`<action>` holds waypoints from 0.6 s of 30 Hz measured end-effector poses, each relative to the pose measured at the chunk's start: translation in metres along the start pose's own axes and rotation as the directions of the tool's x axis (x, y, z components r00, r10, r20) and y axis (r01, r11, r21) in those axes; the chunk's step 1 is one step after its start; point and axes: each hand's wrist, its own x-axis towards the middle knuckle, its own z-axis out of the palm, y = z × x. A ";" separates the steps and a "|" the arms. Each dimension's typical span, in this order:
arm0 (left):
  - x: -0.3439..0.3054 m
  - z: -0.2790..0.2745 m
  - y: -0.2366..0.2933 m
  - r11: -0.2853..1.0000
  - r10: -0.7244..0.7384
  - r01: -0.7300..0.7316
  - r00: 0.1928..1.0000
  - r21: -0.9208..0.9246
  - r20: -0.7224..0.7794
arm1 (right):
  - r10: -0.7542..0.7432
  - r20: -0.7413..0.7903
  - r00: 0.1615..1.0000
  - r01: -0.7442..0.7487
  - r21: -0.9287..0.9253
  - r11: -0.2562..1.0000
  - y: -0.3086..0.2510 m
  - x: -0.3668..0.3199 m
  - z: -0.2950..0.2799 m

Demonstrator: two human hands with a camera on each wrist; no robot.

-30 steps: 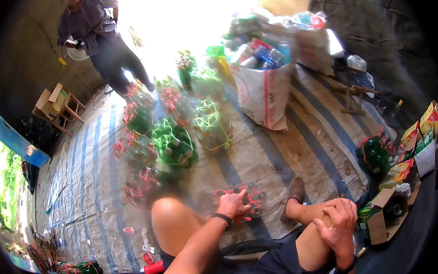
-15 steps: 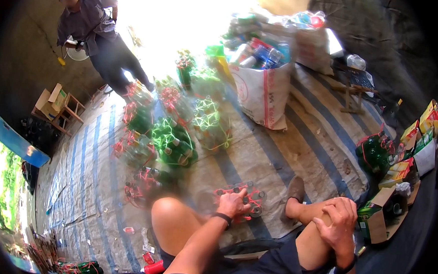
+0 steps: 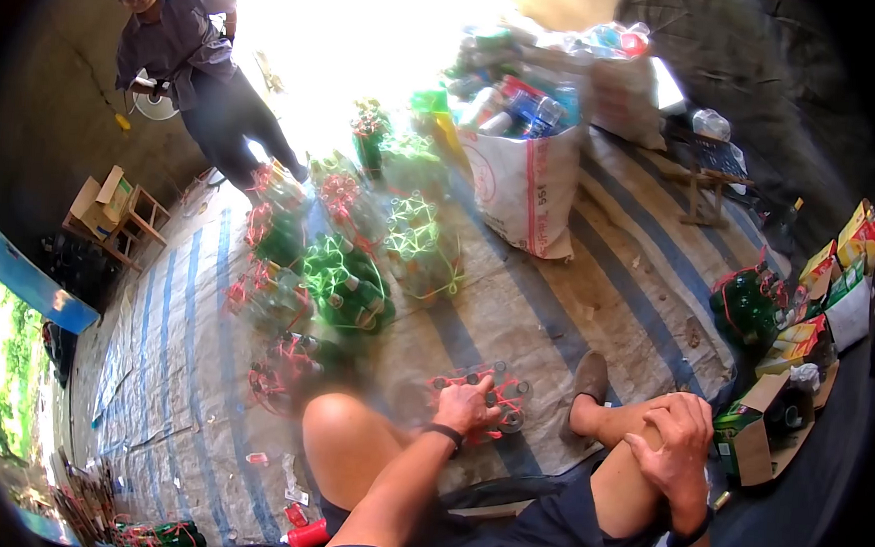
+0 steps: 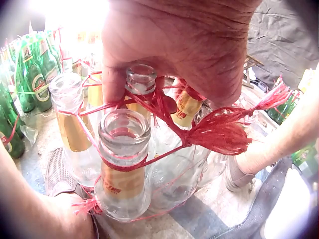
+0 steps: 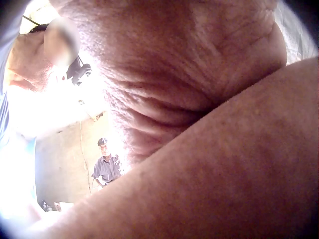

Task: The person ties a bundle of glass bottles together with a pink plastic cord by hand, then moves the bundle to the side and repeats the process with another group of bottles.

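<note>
A bundle of clear glass bottles (image 4: 124, 186), tied with red plastic twine (image 4: 172, 130), stands between my feet. My left hand (image 3: 464, 408) grips the bundle from above, its fingers reaching down among the bottle necks (image 4: 141, 79) and the twine. A fingertip shows below the crossing strands; the palm hides the far bottles. Gold labels circle the necks, and the twine ends in a loose bow at the right of the left wrist view. My right hand (image 3: 675, 451) rests over my bent knee with fingers spread and holds nothing. Its wrist view shows mostly skin.
Several tied bundles of green and clear bottles (image 3: 347, 283) stand ahead on the striped sheet (image 3: 597, 283). Behind them is a white sack (image 3: 523, 193) full of containers. Cartons (image 3: 764, 429) and a green bundle (image 3: 746, 307) are at right. A person (image 3: 185, 58) stands far left.
Both of my hands and the bottle bundle stay in place. The standing person's head has turned and tilted slightly.
</note>
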 end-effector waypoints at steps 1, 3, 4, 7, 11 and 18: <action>0.000 0.000 0.000 1.000 0.000 0.000 1.000 0.000 0.000 | -0.001 -0.002 1.000 0.001 -0.002 1.000 0.000 0.000 0.000; -0.001 -0.002 0.002 1.000 -0.005 0.005 1.000 -0.019 -0.002 | -0.003 -0.003 1.000 0.003 -0.003 1.000 0.000 0.000 0.000; -0.001 -0.004 0.002 1.000 -0.005 0.005 1.000 -0.020 -0.002 | -0.004 -0.004 1.000 0.004 -0.005 1.000 0.000 0.000 0.000; -0.001 -0.010 0.005 0.999 -0.036 0.035 0.997 0.023 0.067 | 0.003 -0.001 1.000 -0.003 -0.005 1.000 -0.001 0.000 -0.001; 0.004 -0.002 -0.003 0.999 -0.020 0.019 0.999 0.034 0.026 | 0.006 0.011 1.000 -0.005 -0.029 1.000 0.000 0.002 -0.002; -0.003 -0.017 0.009 0.999 -0.032 0.033 0.996 -0.018 0.079 | -0.023 -0.009 1.000 0.022 -0.011 1.000 0.009 -0.003 -0.005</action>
